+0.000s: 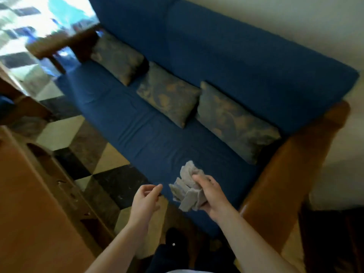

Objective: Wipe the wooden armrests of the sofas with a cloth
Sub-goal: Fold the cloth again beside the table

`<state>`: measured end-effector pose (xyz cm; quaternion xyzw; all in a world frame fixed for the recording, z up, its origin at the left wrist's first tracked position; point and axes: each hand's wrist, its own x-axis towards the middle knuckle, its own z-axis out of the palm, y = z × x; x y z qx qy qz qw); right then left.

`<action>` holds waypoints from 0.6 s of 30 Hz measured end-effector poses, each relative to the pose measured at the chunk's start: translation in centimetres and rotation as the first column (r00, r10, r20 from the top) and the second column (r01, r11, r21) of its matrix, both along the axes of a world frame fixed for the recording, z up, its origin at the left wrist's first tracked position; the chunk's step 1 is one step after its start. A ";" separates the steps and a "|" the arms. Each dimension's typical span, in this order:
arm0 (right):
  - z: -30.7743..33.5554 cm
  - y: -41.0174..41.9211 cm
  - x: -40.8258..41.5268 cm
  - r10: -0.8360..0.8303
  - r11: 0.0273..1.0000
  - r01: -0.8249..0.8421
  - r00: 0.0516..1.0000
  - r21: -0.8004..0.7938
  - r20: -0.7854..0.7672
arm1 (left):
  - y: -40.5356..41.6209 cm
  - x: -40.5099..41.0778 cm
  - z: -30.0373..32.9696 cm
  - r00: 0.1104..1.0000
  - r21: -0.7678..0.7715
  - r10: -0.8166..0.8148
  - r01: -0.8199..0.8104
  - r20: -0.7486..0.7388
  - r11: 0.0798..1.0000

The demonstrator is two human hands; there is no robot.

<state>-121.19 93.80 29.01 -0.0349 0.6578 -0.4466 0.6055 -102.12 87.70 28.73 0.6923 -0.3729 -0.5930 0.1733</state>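
A person stands before a blue sofa [157,134] bearing three patterned cushions [169,93]. The right hand [208,196] holds a crumpled grey cloth [187,190] above the front edge of the seat, fingers curled round it in a closed grip. The left hand [145,198] hovers just beside the cloth, apart from it, fingers loosely curled and holding nothing. The near wooden armrest [295,164] lies to the right of the cloth, untouched; the far wooden armrest [59,44] is blurred at the sofa's other end. Judged from this, wiping here is not yet begun, and both armrests remain.
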 end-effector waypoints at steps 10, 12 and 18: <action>12.8 -16.0 17.1 0.458 0.794 -0.353 0.882 -0.495 0.107 | -7.4 16.9 12.8 0.714 0.158 0.290 -0.247 -0.637 0.956; 14.2 -18.0 20.1 0.535 0.719 -0.466 0.845 -0.516 -0.017 | -8.3 19.4 14.0 0.658 0.093 0.267 -0.287 -0.704 0.953; 15.9 -24.3 26.4 0.662 0.443 -0.736 0.654 -0.512 -0.367 | -13.0 24.4 13.0 0.496 -0.066 0.199 -0.467 -0.845 0.882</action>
